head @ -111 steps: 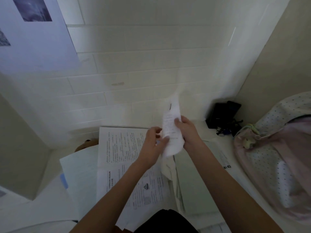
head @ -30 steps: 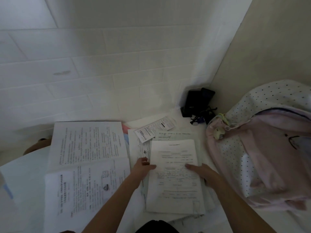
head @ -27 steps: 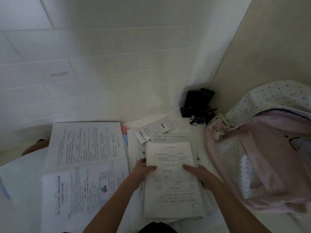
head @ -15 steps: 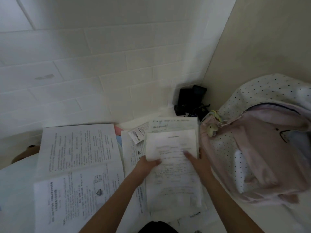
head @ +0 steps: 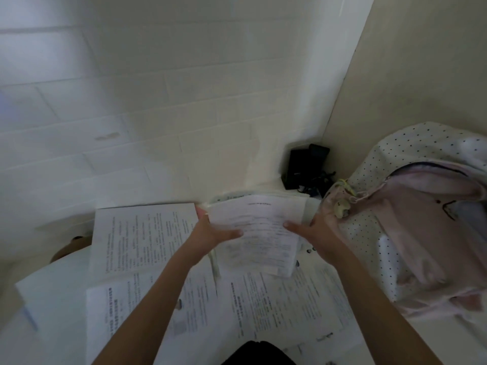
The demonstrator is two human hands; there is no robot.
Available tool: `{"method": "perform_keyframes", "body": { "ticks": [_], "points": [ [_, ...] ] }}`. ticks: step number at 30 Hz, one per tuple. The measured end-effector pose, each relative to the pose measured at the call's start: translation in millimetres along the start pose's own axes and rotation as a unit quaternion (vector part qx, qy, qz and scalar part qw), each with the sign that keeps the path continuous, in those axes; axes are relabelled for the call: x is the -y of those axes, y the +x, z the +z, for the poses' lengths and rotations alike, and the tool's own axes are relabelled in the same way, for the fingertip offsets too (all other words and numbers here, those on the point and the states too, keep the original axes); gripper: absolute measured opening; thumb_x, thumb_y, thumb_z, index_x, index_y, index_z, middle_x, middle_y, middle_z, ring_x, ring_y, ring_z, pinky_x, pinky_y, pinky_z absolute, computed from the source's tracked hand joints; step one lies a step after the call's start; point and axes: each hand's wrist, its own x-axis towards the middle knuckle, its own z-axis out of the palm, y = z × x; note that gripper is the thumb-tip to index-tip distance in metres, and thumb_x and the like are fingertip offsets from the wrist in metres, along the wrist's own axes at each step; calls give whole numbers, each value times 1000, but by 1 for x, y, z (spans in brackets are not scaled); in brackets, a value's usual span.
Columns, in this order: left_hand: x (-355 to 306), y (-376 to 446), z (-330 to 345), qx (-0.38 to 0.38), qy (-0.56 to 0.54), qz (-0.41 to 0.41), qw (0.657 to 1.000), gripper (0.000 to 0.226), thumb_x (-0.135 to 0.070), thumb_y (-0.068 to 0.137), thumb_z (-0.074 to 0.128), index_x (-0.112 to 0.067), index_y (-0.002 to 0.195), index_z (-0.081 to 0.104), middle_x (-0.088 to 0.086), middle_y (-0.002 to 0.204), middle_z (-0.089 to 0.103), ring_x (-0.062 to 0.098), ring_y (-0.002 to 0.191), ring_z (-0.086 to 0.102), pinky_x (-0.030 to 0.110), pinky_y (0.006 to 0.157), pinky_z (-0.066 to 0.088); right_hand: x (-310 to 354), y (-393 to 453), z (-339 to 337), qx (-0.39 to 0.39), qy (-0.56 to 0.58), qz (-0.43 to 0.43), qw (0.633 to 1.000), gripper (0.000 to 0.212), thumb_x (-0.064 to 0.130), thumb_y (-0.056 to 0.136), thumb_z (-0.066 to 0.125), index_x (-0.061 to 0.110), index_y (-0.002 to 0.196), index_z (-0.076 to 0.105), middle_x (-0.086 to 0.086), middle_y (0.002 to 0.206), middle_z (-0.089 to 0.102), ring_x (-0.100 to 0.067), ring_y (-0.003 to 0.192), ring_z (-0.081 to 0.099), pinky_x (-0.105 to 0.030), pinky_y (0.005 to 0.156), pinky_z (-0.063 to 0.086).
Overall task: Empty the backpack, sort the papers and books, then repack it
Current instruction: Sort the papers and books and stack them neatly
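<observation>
Left fingers are laid nearly straight across the left part of a stack of papers, the thumb up by the far left corner; right fingers are laid straight on the right part, the rest of the right hand along the right edge. The left hand is set at the left edge. The stack is held between both hands, apparently raised off the sheets below, near the wall; motion blur prevents certainty. The sheets are judged light, limp and prone to sliding apart; support at both side edges is advised. Printed sheets are spread over the worktop left of and below the stack. A pink dotted backpack lies open at right. A black object is seen in the corner, against a white tiled wall.
</observation>
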Motion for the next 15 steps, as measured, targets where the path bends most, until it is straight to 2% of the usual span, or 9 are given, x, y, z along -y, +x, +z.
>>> {"method": "perform_keyframes", "body": {
  "ticks": [3, 4, 6, 8, 9, 10, 12, 15],
  "points": [
    [11, -7, 2, 39, -24, 4, 999, 43, -4, 68, 81, -21, 105, 67, -8, 98, 73, 4, 90, 68, 19, 78, 55, -20, -1, 12, 26, -64, 39, 997, 61, 42, 60, 85, 23, 114, 65, -1, 112, 70, -19, 108, 64, -44, 95, 51],
    [18, -9, 2, 39, -19, -4, 999, 38, -6, 70, 80, -24, 101, 67, -10, 95, 73, 2, 88, 68, 17, 76, 54, -31, 0, 14, 29, -88, 46, 995, 63, 48, 61, 83, 27, 117, 63, 1, 114, 69, -19, 109, 63, -48, 95, 51],
    [34, -8, -1, 51, 23, -29, 998, 27, -13, 78, 75, -23, 102, 67, -9, 99, 71, 4, 91, 67, 17, 79, 53, -42, 1, 17, -3, -125, 61, 990, 52, 56, 65, 78, 33, 110, 66, -3, 109, 70, -29, 106, 64, -55, 86, 53],
    [48, -8, -4, 79, 99, -55, 990, 16, -22, 86, 67, -15, 101, 67, -3, 95, 68, 9, 88, 64, 16, 76, 49, -45, 3, 15, -76, -108, 64, 989, 33, 42, 75, 76, 24, 101, 68, -9, 104, 71, -30, 96, 67, -42, 76, 58],
    [55, -8, -7, 87, 129, -68, 986, 15, -24, 89, 64, -10, 95, 67, 1, 90, 66, 11, 83, 62, 16, 73, 47, -46, 4, 12, -114, -80, 60, 988, 28, 32, 80, 74, 17, 103, 67, -11, 105, 70, -26, 93, 67, -36, 76, 57],
    [60, -8, -10, 83, 153, -78, 982, 14, -23, 90, 62, -9, 91, 67, 1, 87, 65, 11, 79, 62, 15, 70, 47, -45, 5, 10, -145, -59, 49, 986, 29, 25, 83, 71, 10, 108, 66, -11, 108, 68, -24, 92, 65, -36, 80, 55],
    [72, -11, -23, 31, 227, -74, 971, 15, -19, 90, 61, -11, 99, 69, -4, 91, 65, 10, 84, 62, 17, 76, 46, -45, 3, 3, -209, -58, 33, 976, 34, 15, 87, 66, 0, 117, 60, -8, 107, 62, -23, 95, 59, -38, 87, 51],
    [90, -18, -56, -132, 332, -31, 934, 21, -7, 84, 64, -9, 105, 67, 5, 113, 60, 23, 109, 55, 30, 97, 39, -65, 4, -12, -268, -123, 88, 952, 37, 15, 89, 64, -1, 121, 55, -10, 103, 58, -26, 96, 57, -39, 84, 49]
  ]
}}
